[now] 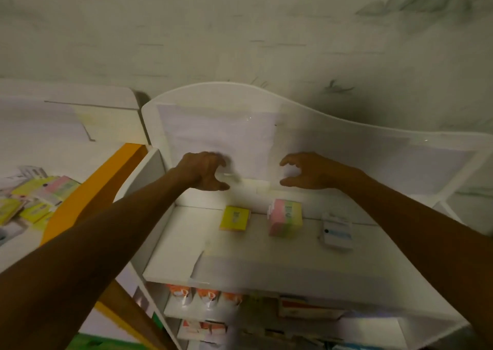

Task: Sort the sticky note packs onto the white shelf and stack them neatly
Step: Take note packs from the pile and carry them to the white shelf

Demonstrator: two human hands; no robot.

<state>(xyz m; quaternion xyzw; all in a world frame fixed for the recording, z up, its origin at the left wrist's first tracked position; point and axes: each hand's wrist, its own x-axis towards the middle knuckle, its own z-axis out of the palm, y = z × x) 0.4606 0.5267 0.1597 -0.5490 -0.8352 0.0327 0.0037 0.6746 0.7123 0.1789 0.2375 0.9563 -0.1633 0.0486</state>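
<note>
Both the left hand (206, 172) and right hand (306, 172) hover empty, fingers loosely curled, above the white shelf (240, 264) where the yellow pack (234, 218) and pink-green stack (286, 217) lie apart — light, stiff-edged blocks, probably slick-wrapped, best pinched by opposite sides.

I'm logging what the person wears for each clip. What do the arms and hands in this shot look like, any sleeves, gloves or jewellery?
Both forearms are bare up to the picture's edge, with no sleeve showing. The left hand and right hand wear no gloves. No watch, ring or bracelet is visible, though the image is dim and soft.
</note>
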